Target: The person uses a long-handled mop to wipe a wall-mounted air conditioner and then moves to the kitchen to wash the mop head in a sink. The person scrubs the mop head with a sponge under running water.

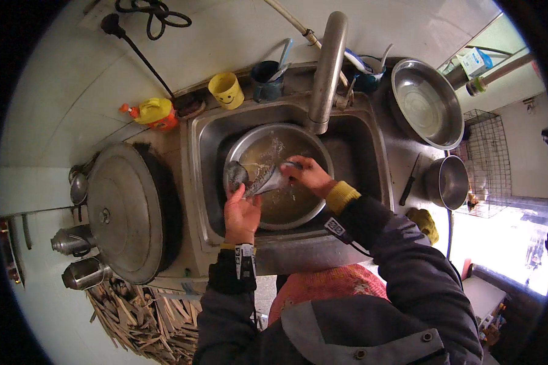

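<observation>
Above cloudy water, I hold what looks like a grey, scaly fish (pixel 267 179) slantwise over a round steel basin (pixel 278 223). My left hand (pixel 243 214) supports its lower left end, fingers around it from below. At the other end my right hand (pixel 308 173) grips the narrow part between thumb and fingers. A darker rounded scaly portion (pixel 237 173) shows just above my left fingertips; whether it belongs to the same fish I cannot tell. The basin sits inside a stainless sink (pixel 379 182), under the spout of a steel faucet (pixel 325 86).
On the right stand a large steel bowl (pixel 424 105), a black-handled knife (pixel 408 187) and a small steel pot (pixel 447 182). A yellow cup (pixel 226 91) and a detergent bottle (pixel 155 113) line the back. At left is a big lidded wok (pixel 123 210), with firewood (pixel 150 319) below.
</observation>
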Available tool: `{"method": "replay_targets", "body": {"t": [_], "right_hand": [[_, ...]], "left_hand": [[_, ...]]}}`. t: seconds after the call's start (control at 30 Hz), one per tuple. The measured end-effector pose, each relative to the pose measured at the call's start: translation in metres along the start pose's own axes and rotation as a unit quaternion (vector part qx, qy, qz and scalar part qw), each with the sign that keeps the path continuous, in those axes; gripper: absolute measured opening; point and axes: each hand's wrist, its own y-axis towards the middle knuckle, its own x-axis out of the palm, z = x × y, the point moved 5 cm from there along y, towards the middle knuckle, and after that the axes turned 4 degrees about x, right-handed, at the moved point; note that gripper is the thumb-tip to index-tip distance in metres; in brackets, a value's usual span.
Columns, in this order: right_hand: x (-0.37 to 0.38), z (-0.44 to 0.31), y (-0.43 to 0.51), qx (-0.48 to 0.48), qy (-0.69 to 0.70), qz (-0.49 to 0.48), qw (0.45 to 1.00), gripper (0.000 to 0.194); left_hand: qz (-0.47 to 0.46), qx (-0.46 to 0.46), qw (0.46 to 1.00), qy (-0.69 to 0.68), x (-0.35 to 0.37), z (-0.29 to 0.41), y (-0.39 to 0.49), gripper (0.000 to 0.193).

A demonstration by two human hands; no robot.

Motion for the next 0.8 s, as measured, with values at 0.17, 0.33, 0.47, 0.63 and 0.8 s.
{"method": "replay_targets", "body": {"t": [0.17, 0.33, 0.47, 0.63, 0.8], "right_hand": [[0.004, -0.026, -0.049, -0.324, -0.279, -0.118, 0.896, 0.037], [0.011, -0.024, -0.073, -0.326, -0.366, -0.15, 0.859, 0.039], [0.012, -0.028, -0.062, -0.253, -0.216, -0.047, 0.942, 0.039], [0.039, -0.01, -0.037, -0.03, 0.068, -0.187, 0.98, 0.039], [0.02, -0.003, -0.025, 0.045, 0.094, -0.071, 0.992, 0.031]], "left_hand": [[-0.093, 0.019, 0.994, -0.051, 0.024, 0.03, -0.004, 0.03], [-0.18, -0.022, 0.976, -0.117, 0.056, 0.028, -0.019, 0.04], [-0.179, -0.026, 0.981, -0.065, 0.067, 0.02, -0.023, 0.043], [-0.232, 0.052, 0.97, 0.045, 0.077, 0.017, -0.03, 0.04], [-0.157, 0.169, 0.947, 0.225, 0.073, 0.026, -0.036, 0.055]]}}
